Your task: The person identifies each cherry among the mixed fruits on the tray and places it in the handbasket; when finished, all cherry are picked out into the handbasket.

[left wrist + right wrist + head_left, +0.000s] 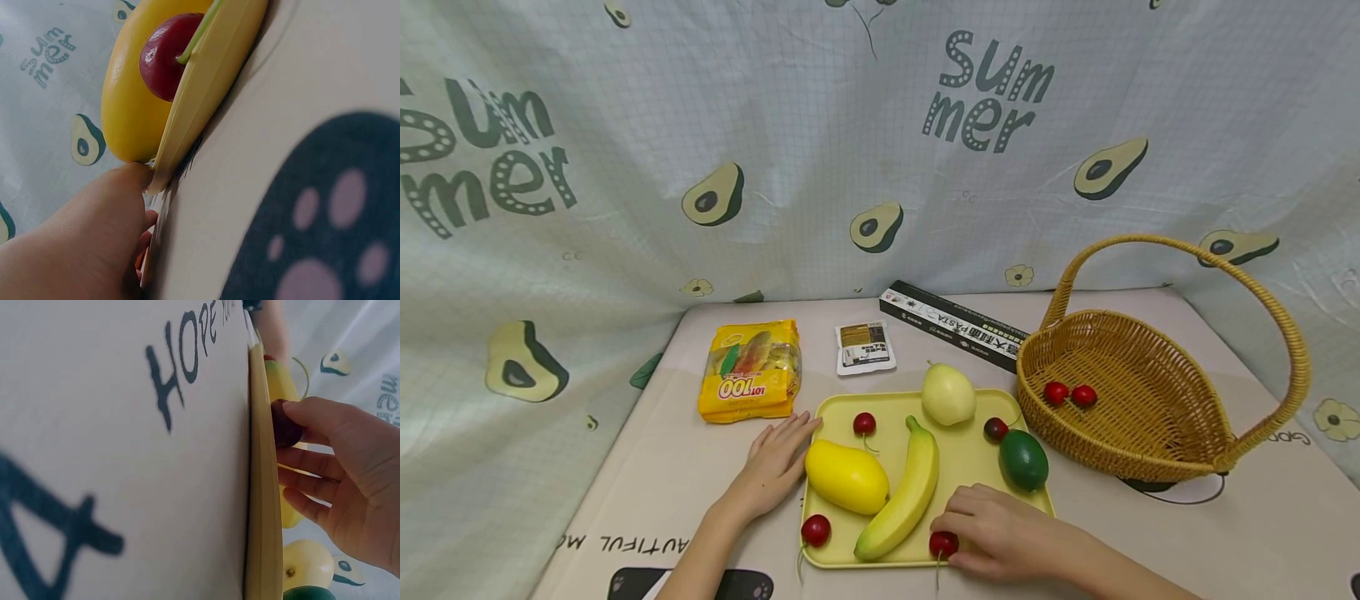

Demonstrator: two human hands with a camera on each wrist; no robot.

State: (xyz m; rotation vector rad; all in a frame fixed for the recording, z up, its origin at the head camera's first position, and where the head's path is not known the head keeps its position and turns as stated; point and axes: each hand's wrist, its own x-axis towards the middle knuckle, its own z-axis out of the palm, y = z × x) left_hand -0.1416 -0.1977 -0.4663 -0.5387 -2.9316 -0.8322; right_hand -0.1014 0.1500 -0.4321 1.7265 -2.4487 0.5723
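A yellow tray (961, 467) holds a banana (906, 492), a yellow mango-shaped fruit (847, 476), a pale pear (948, 394), a dark green avocado-like fruit (1023, 460) and several cherries. My right hand (1000, 533) reaches over the tray's near right part. Its thumb and index finger pinch a dark red cherry (286, 423), whose stem points toward me in the head view. My left hand (772, 467) rests at the tray's left edge with fingers extended; in the left wrist view its thumb lies against the rim beside the mango-shaped fruit (128, 94). Another cherry (816, 530) lies in the near left corner.
A wicker basket (1120, 450) with a tall handle stands right of the tray, with two cherries (1070, 395) inside. Behind the tray lie a yellow candy bag (751, 371), a small white sachet (865, 347) and a long black pasta box (955, 325). A patterned curtain hangs behind.
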